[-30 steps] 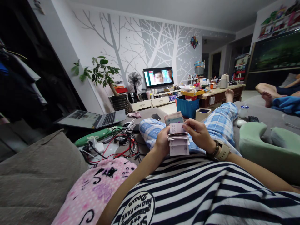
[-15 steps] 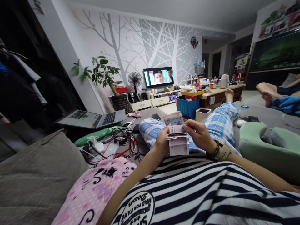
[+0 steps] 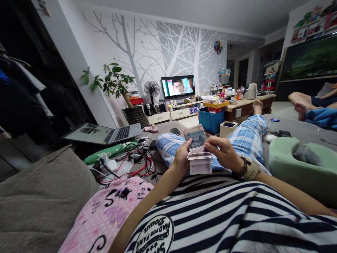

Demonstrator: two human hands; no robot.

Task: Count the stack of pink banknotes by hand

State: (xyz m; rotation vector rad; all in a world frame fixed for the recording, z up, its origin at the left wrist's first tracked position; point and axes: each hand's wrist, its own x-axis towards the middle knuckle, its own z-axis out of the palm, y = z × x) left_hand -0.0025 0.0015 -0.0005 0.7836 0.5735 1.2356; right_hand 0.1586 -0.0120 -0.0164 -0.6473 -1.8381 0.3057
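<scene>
Two hands work one wad of banknotes (image 3: 198,149) above a striped shirt (image 3: 237,214): the left hand (image 3: 181,159) is clamped around the wad's left edge, the right hand (image 3: 223,151) curled over the folded-down pinkish notes, fingertips pinching them. A second ago a pale note stood upright at the front; it now lies folded down, baring a green-faced note, so the count has moved on by one. Beyond the wad lie plaid-trousered legs (image 3: 244,135); left of it, tangled cables (image 3: 134,161) and a laptop (image 3: 105,133).

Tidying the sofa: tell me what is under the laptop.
The laptop rests on a dark surface; a green cushion and tangled cables lie just in front. Whatever sits directly beneath it is hidden.
</scene>
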